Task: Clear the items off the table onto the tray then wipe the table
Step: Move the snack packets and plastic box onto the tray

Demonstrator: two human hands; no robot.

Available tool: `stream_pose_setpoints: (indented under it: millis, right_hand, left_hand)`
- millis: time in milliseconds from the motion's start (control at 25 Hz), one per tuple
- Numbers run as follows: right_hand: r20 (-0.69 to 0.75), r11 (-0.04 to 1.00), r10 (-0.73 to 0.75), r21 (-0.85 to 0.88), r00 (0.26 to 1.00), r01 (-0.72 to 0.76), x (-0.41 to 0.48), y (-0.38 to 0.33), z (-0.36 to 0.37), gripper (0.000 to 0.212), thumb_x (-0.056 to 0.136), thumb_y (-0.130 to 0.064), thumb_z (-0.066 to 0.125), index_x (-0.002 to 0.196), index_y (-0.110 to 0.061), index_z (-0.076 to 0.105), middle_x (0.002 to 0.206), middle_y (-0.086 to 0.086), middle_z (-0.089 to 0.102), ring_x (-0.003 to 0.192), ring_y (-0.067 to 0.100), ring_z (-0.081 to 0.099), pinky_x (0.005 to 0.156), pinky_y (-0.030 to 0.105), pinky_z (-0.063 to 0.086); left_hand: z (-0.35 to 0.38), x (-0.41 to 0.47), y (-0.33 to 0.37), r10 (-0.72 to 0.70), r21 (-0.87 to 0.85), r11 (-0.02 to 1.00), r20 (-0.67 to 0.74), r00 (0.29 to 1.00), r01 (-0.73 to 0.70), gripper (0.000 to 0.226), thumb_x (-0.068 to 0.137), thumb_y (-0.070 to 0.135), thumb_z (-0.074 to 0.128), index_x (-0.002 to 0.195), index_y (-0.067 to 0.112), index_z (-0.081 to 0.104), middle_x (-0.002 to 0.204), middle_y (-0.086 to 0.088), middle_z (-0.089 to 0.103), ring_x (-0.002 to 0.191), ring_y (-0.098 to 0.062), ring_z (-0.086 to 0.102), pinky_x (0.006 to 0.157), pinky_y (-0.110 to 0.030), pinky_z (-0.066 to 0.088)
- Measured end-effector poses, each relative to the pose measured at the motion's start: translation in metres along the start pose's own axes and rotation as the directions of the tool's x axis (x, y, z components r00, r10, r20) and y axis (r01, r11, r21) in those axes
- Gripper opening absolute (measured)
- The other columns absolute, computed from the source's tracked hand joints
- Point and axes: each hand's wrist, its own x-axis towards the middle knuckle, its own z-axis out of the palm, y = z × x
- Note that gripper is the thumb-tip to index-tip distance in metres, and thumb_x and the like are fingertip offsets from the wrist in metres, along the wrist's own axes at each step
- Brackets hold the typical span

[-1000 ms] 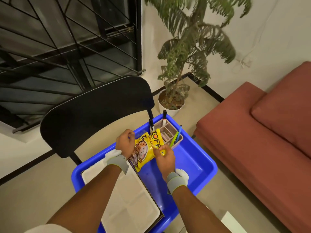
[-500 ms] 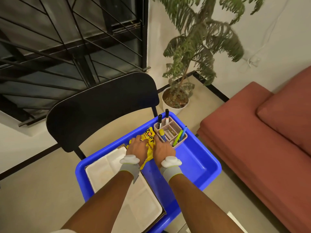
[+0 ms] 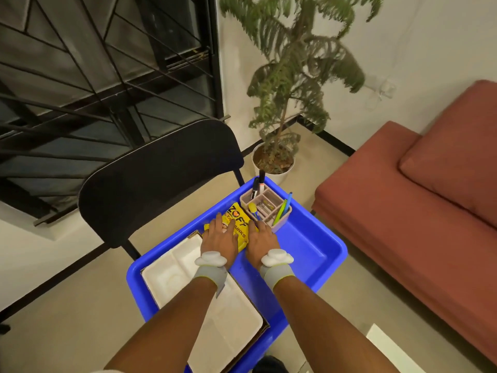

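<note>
Head view: yellow snack pkt (image 3: 238, 222) flat in blue tray (image 3: 317, 254), directly under both hands, long axis roughly fwd-back, pen organiser (image 3: 269, 208) just beside on R. L hand (image 3: 219, 238) and R hand (image 3: 262, 239) side by side, fingers straight, pressing on pkt (neither curled round it), equally near.

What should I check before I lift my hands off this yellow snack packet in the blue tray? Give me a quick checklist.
1. Snack packet lying flat inside the blue tray: ok.
2. Left hand and right hand flat on the packet, gripping nothing: ok.
3. Pen organizer upright beside the packet, pens standing: ok.
4. White plate lying flat in the tray: ok.
5. Tray steady on its support: cannot tell, underside hidden.
6. Table fully cleared: cannot tell, out of view.
</note>
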Motion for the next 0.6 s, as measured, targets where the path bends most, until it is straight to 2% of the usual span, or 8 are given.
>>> stream_pose_setpoints:
  millis: [80, 200, 360, 440, 520, 600]
  right_hand:
    - [-0.095, 1.000, 0.005, 0.030, 0.995, -0.002, -0.028, 0.004, -0.007, 0.054, 0.094, -0.021, 0.046, 0.144, -0.009, 0.032, 0.144, 0.016, 0.036, 0.125, 0.037, 0.042, 0.096, 0.043, 0.040]
    - [-0.145, 0.999, 0.032, 0.036, 0.989, -0.027, -0.072, 0.013, -0.010, 0.054, 0.092, -0.019, 0.047, 0.144, -0.010, 0.034, 0.146, 0.015, 0.037, 0.120, 0.038, 0.045, 0.092, 0.043, 0.041]
    - [-0.242, 0.974, 0.226, 0.061, 0.944, -0.217, -0.173, 0.028, 0.001, 0.053, 0.091, -0.020, 0.048, 0.142, -0.012, 0.037, 0.143, 0.015, 0.040, 0.121, 0.037, 0.046, 0.094, 0.043, 0.041]
    - [-0.257, 0.943, 0.330, 0.130, 0.908, -0.306, -0.219, 0.040, 0.012, 0.050, 0.089, -0.019, 0.049, 0.138, -0.013, 0.042, 0.138, 0.014, 0.043, 0.118, 0.037, 0.049, 0.092, 0.042, 0.042]
    - [-0.253, 0.895, 0.444, 0.182, 0.860, -0.408, -0.269, 0.058, 0.022, 0.048, 0.087, -0.019, 0.051, 0.134, -0.014, 0.044, 0.136, 0.013, 0.046, 0.117, 0.036, 0.050, 0.091, 0.039, 0.043]
    - [-0.244, 0.831, 0.553, 0.231, 0.796, -0.506, -0.315, 0.081, 0.031, 0.046, 0.088, -0.019, 0.051, 0.133, -0.014, 0.045, 0.134, 0.013, 0.047, 0.117, 0.036, 0.050, 0.091, 0.038, 0.043]
  left_hand:
    - [-0.005, -0.013, 0.006, 0.073, -0.014, 0.997, -0.039, 0.997, -0.074, 0.053, 0.099, 0.044, 0.034, 0.148, 0.025, 0.029, 0.157, -0.012, 0.017, 0.142, -0.033, 0.023, 0.111, -0.047, 0.027]
    - [-0.009, -0.037, 0.019, 0.170, -0.056, 0.983, -0.110, 0.979, -0.177, 0.054, 0.097, 0.043, 0.040, 0.146, 0.020, 0.035, 0.155, -0.016, 0.022, 0.140, -0.036, 0.025, 0.109, -0.048, 0.027]
    - [-0.003, -0.110, 0.048, 0.370, -0.108, 0.916, -0.150, 0.917, -0.387, 0.053, 0.096, 0.038, 0.047, 0.142, 0.012, 0.042, 0.152, -0.019, 0.028, 0.138, -0.037, 0.029, 0.106, -0.047, 0.030]
    - [0.005, -0.142, 0.069, 0.443, -0.128, 0.879, -0.136, 0.886, -0.459, 0.052, 0.097, 0.036, 0.047, 0.141, 0.009, 0.042, 0.151, -0.021, 0.029, 0.137, -0.038, 0.031, 0.106, -0.047, 0.030]
    - [0.013, -0.174, 0.097, 0.539, -0.130, 0.823, -0.130, 0.832, -0.553, 0.051, 0.097, 0.035, 0.047, 0.140, 0.009, 0.043, 0.150, -0.020, 0.031, 0.136, -0.037, 0.032, 0.105, -0.046, 0.030]
    - [0.019, -0.204, 0.128, 0.652, -0.145, 0.727, -0.158, 0.742, -0.671, 0.047, 0.094, 0.029, 0.053, 0.134, 0.005, 0.049, 0.145, -0.022, 0.038, 0.131, -0.039, 0.038, 0.103, -0.048, 0.034]
